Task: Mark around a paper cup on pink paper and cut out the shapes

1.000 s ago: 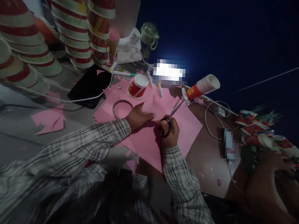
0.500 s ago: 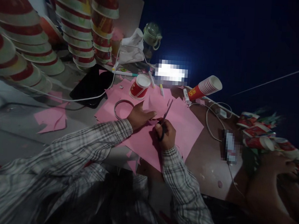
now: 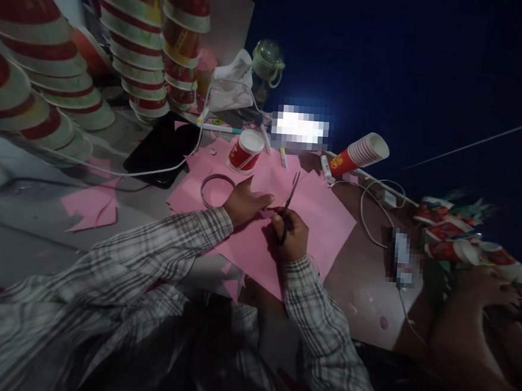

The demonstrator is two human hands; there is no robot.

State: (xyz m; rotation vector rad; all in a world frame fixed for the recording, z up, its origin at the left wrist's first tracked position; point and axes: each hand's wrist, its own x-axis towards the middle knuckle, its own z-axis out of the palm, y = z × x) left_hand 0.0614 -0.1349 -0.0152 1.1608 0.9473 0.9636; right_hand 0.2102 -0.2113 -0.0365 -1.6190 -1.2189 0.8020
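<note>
My right hand point(image 3: 294, 236) has its fingers curled closed around the black handles of the scissors point(image 3: 293, 192), thumb on the near side. The blades point away from me over the pink paper point(image 3: 331, 215), their tips slightly apart. My left hand point(image 3: 245, 205) lies over the same paper, the thumb stretched toward the scissors and the fingertips near my other hand. A narrow pink strip point(image 3: 266, 214) shows between the two hands (I cannot tell whether my left fingers pinch it or merely rest by it, since their undersides are hidden).

The pink paper spreads on the desk point(image 3: 353, 279) in front of me, in overlapping pieces, beneath both hands. A ring point(image 3: 203, 192) lies on it, just beside my left hand and partly behind it. Farther out, a red cup point(image 3: 245, 154) stands on the pink paper. To its right, a stack of cups point(image 3: 355, 154) leans near a small white tube point(image 3: 325, 167). On my left are a black tablet point(image 3: 157, 152), crossed by a white cable point(image 3: 150, 173), and pink scraps point(image 3: 94, 205), with tall cup towers point(image 3: 147, 62) behind.
</note>
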